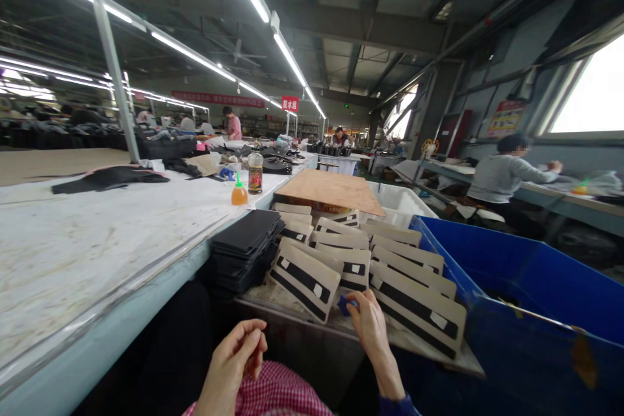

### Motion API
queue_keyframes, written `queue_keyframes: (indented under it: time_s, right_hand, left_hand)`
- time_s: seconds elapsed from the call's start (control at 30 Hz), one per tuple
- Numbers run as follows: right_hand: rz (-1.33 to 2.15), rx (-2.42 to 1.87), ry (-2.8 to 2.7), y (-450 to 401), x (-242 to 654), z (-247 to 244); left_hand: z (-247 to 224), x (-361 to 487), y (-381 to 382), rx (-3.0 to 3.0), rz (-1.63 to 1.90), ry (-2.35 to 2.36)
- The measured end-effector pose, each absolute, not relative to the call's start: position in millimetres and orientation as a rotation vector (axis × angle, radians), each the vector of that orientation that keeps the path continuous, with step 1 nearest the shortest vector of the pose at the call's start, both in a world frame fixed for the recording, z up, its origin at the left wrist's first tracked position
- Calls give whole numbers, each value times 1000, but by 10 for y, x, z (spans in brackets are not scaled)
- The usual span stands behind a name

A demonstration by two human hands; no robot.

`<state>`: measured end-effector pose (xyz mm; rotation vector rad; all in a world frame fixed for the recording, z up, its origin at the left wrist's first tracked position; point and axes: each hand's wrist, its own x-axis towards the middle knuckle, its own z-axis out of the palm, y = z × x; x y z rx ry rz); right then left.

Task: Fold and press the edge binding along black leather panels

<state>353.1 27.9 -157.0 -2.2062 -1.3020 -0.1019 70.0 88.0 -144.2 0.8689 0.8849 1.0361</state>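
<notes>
My right hand (368, 322) is closed, its thumb and fingers pinched at a small crumpled-looking blue piece (346, 305) whose kind I cannot make out. It hovers over the front edge of a board, between two beige panels. The nearer-left beige panel (307, 276) has black strips and a small white patch; a similar beige panel (419, 309) lies right of the hand. My left hand (238, 354) is held above my lap, fingers curled with the thumb against them, and nothing shows in it. Ahead of it stands a stack of black panels (246, 247).
More beige panels (341, 240) overlap in rows behind. A white worktable (97, 240) runs along the left, with an orange-filled squeeze bottle (239, 193) and a dark-labelled jar (255, 174). A blue bin (487, 260) borders the right. Another person (504, 169) sits further right.
</notes>
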Motion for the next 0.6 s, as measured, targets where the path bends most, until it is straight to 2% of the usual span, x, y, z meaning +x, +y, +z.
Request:
queue_keyframes:
  time_s: [0.6]
  right_hand:
    - [-52, -2152, -1172, 261, 3679, -1567]
  left_hand:
    - [-1543, 681, 860, 916, 925, 849]
